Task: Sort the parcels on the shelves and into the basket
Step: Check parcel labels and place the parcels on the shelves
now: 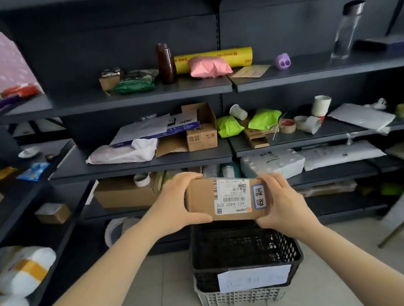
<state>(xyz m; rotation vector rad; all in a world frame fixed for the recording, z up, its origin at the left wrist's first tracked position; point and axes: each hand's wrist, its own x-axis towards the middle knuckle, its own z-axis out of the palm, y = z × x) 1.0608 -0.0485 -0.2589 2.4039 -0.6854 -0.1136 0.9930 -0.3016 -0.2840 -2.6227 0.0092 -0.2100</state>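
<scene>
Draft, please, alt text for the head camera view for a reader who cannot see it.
A person's left hand and right hand hold a labelled cardboard parcel by its ends above a black mesh basket on the floor. Behind stand dark shelves cluttered with boxes, mailer bags, bottles and tape rolls.

Labelled cardboard parcel (225,197) held level above black basket (244,253) (label up).

I see a brown cardboard box (198,203) with a white label (231,195) printed in black and a blue-bordered sticker (259,195), above a black mesh basket (207,280) nested in a grey basket (236,297). On the dark grey shelves (66,102), a yellow roll (223,56), a pink bag (209,66) and a purple trinket (283,61) line the upper shelf's middle. Lime-green bundles (264,118) lie one shelf below.
</scene>
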